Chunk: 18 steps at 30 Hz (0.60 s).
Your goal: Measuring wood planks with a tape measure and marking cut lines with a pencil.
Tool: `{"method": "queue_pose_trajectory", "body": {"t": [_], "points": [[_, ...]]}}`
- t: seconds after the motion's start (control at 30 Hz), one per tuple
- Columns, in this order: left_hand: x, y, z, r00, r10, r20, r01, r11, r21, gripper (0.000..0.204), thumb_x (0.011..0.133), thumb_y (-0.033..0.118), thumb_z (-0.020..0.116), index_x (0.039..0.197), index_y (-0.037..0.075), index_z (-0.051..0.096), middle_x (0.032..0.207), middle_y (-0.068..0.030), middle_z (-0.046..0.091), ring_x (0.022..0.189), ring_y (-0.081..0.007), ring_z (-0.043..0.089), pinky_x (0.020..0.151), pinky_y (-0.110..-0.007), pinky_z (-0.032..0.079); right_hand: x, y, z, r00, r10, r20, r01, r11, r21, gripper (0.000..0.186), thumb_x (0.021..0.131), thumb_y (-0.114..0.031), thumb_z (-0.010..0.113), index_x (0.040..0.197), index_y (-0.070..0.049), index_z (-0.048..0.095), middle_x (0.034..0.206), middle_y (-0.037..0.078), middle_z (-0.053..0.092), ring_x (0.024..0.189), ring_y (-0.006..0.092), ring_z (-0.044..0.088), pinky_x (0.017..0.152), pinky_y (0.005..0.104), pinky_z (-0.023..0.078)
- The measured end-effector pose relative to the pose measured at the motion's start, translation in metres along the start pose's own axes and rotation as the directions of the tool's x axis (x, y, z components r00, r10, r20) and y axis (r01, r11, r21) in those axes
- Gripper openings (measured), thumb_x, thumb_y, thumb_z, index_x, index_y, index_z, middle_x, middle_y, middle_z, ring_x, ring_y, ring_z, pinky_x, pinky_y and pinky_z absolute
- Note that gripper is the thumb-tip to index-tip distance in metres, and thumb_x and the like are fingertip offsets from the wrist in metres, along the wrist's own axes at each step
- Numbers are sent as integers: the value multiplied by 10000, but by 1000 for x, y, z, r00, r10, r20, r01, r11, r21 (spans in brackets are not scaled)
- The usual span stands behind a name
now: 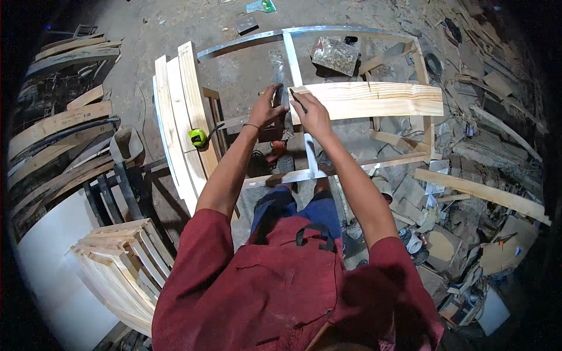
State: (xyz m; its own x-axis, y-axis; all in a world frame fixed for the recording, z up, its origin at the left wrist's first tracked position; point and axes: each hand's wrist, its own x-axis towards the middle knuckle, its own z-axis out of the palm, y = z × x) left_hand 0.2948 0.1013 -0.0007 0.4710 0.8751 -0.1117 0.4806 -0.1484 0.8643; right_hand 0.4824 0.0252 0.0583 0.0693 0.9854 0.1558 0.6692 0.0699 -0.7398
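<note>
- Pale pine is the material in hand: a plank [374, 99] is laid flat across a metal frame [293, 52], its long axis running left to right, from the middle bar of the frame out toward the person's right.
- The near, left end of the plank is met by the right hand [313, 114], which is closed around a pencil [297, 100]; the tip is set on the wood close to that end.
- The left hand [270, 105] is curled just beside the same end, on its left, at the middle bar; what is gripped there is dark and narrow, and it cannot be told what it is.
- Both hands are thus gathered at one end, with the plank stretching away to the right; the right hand is the nearer to its surface.
- A yellow-green tape measure [198, 137] is seen resting on a stack of boards [181, 117] to the left, well apart from the hands.
- Offcuts are scattered over the floor [175, 29].
</note>
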Motion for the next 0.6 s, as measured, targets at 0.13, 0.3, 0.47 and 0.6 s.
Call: {"method": "queue_pose_trajectory", "body": {"t": [0.13, 0.3, 0.47, 0.6], "points": [[2, -9, 0, 999, 50, -19, -50, 999, 0, 813, 750, 227, 874, 1445, 85, 476, 1372, -202, 562, 1268, -406, 555, 1066, -450, 457, 6, -2, 1, 999, -12, 37, 12, 1000, -2, 318, 973, -254, 646, 1173, -15, 705, 1094, 165, 687, 1035, 367, 654, 889, 445, 532], [4, -14, 1, 997, 78, -17, -79, 997, -21, 807, 747, 203, 872, 1440, 82, 477, 1353, -203, 568, 1269, -398, 556, 1064, -440, 457, 14, -3, -1, 995, -53, 79, 58, 997, -54, 291, 982, -246, 621, 1141, -20, 712, 1065, 164, 689, 1000, 371, 660, 867, 450, 542], [1, -5, 0, 999, 36, -14, -35, 999, 19, 808, 747, 199, 872, 1441, 77, 475, 1343, -209, 574, 1263, -408, 560, 1068, -444, 454, -18, -7, -2, 983, -61, 174, 89, 984, -157, 254, 989, -224, 584, 1000, 5, 694, 951, 205, 654, 880, 399, 664, 781, 484, 557], [-2, 8, -6, 998, -53, 33, 52, 997, 53, 808, 755, 191, 866, 1451, 78, 471, 1367, -217, 568, 1269, -415, 560, 1070, -448, 455, -95, -26, -23, 871, 126, 474, -14, 972, -233, 367, 1006, -288, 551, 864, 20, 690, 883, 257, 701, 784, 438, 694, 706, 509, 570]]}}
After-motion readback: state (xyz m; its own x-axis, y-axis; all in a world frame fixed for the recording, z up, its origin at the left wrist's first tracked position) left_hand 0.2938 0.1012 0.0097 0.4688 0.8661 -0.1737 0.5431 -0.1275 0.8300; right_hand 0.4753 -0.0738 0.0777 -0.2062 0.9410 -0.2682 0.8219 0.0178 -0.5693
